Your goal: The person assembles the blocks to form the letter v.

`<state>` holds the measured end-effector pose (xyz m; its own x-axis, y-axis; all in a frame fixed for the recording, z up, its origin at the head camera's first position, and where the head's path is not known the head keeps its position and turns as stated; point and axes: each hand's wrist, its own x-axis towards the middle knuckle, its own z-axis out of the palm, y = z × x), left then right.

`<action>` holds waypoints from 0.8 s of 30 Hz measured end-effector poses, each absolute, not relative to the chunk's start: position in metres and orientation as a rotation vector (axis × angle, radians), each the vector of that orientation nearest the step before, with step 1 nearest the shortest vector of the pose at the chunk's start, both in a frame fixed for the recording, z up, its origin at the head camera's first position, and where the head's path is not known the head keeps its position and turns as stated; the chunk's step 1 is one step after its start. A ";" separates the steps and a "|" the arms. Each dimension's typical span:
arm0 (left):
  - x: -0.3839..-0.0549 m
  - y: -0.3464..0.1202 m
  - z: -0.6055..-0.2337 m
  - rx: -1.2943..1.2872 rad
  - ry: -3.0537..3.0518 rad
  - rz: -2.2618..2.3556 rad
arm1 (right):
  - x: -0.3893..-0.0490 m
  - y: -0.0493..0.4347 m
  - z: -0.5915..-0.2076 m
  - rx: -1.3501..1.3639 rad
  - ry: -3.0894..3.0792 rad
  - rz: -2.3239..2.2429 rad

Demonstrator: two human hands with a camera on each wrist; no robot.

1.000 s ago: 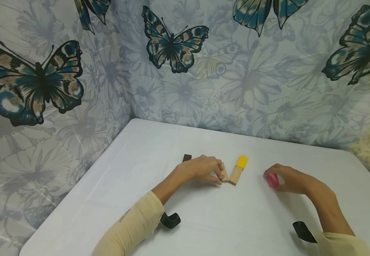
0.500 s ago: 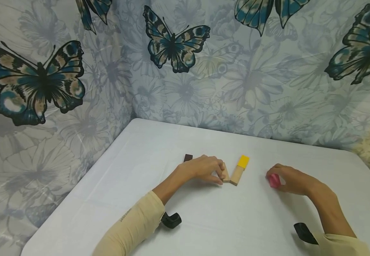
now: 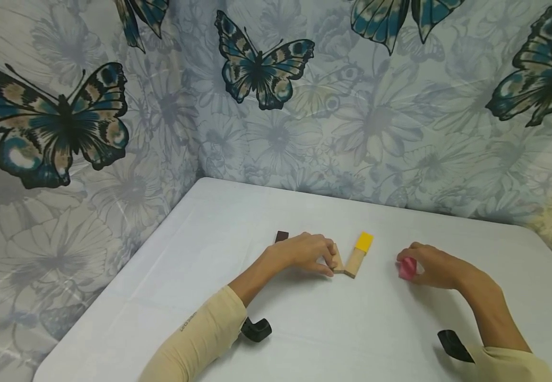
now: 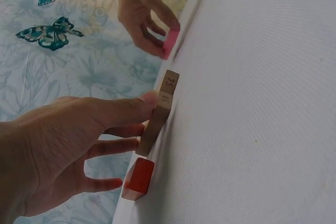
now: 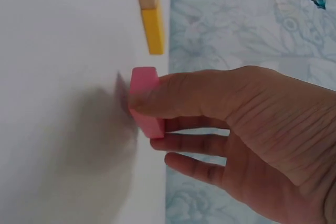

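My left hand pinches a plain wooden block by its near end, thumb on one side and fingers on the other. In the left wrist view, small printed digits show on the end of that block. Touching its right side at the near end, another wooden block with a yellow far end slants away. Close to the left little finger is a red block. Over to the right, my right hand holds a pink block between thumb and fingers, close over the table.
A dark brown piece shows just beyond the left wrist, partly hidden. White cloth covers the table, whose back edge meets a butterfly-patterned wall hanging. Black camera mounts stick out below both wrists.
The pink block has turned slightly within the right hand's fingers. My left hand stays in place on the wooden block, and the other blocks lie as before.
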<state>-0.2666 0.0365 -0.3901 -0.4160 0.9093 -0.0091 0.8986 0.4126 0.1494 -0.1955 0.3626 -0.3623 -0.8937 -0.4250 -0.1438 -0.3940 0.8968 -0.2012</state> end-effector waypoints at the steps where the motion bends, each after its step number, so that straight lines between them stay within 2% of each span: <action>1: -0.267 0.037 -0.390 1.647 2.563 0.183 | -0.196 0.361 -0.361 -0.629 2.881 -0.250; 11: -0.265 0.037 -0.389 1.602 2.568 0.184 | -0.220 0.347 -0.344 -0.641 2.938 -0.269; 24: -0.264 0.037 -0.388 1.620 2.572 0.163 | -0.268 0.337 -0.350 -0.692 2.995 -0.293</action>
